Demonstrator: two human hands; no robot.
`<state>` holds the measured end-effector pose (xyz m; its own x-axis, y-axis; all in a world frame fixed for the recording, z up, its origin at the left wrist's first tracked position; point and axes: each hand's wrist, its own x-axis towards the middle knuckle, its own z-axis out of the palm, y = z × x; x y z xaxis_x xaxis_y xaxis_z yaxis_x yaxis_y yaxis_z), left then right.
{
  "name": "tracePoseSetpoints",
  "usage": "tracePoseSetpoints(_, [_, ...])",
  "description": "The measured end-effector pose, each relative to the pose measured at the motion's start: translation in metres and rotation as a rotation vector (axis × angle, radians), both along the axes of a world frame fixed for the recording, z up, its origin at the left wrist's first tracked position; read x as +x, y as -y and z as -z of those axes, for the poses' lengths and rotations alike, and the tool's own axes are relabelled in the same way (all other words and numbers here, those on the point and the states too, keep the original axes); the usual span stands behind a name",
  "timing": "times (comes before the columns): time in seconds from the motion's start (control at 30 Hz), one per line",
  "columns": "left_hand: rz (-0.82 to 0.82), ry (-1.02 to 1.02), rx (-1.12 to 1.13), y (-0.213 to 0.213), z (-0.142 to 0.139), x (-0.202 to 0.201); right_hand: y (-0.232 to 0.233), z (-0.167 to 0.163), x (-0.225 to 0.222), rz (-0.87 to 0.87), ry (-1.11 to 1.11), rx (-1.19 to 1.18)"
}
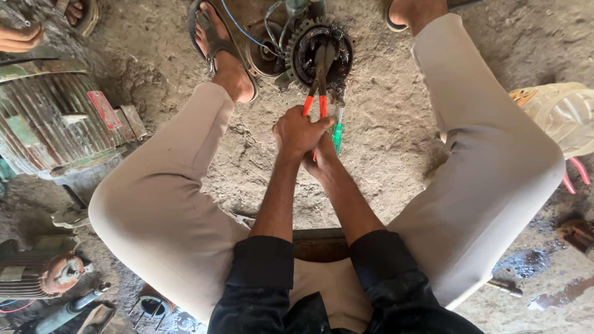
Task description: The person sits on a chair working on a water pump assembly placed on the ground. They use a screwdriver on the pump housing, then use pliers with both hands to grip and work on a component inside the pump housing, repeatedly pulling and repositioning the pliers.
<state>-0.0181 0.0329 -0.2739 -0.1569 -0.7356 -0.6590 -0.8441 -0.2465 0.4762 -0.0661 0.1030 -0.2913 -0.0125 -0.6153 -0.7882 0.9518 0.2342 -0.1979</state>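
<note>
Both hands, left hand (299,131) over right hand (322,162), clamp the orange-handled pliers (318,86), whose jaws bite into the round motor stator (320,57) on the dirt floor (383,124) between the sandalled feet. Green screwdriver (337,133) lies just beside.

The person sits low on the dirt floor (383,142) with knees spread, and both hands meet between them: the left hand (300,131) wraps over the orange handles of a pair of pliers (320,80), while the right hand (322,162) sits just beneath it, closed on the same handles. The pliers' dark jaws reach into the round, blackened stator (322,54) lying between the sandalled feet, and a green-handled screwdriver (338,133) lies just beside the hands. A ribbed grey electric motor (49,117) rests to the left.
</note>
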Motion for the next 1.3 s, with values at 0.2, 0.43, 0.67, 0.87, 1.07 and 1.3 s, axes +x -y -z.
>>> tracePoseSetpoints(0.2, [-0.062, -0.092, 0.136, 0.003, 0.004, 0.008, 0.001, 0.008, 0.011, -0.036, -0.111, 0.025])
tracePoseSetpoints(0.43, [-0.143, -0.245, 0.067, -0.003, 0.009, 0.012, -0.003, -0.001, -0.005, -0.116, -0.043, 0.01])
tracePoseSetpoints(0.67, [-0.211, -0.375, 0.353, 0.004, 0.005, -0.004, -0.002, 0.004, -0.03, -0.281, -0.266, 0.153])
tracePoseSetpoints(0.87, [-0.266, -0.383, 0.403, 0.005, 0.007, 0.006, 0.001, 0.011, -0.004, -0.205, -0.22, 0.117])
tracePoseSetpoints(1.07, [-0.152, -0.514, 0.282, -0.003, 0.009, 0.005, -0.003, 0.006, -0.004, -0.225, -0.304, 0.152])
tracePoseSetpoints(1.3, [-0.125, -0.188, 0.071, -0.001, -0.011, 0.005, -0.009, -0.007, -0.016, -0.253, -0.121, -0.082])
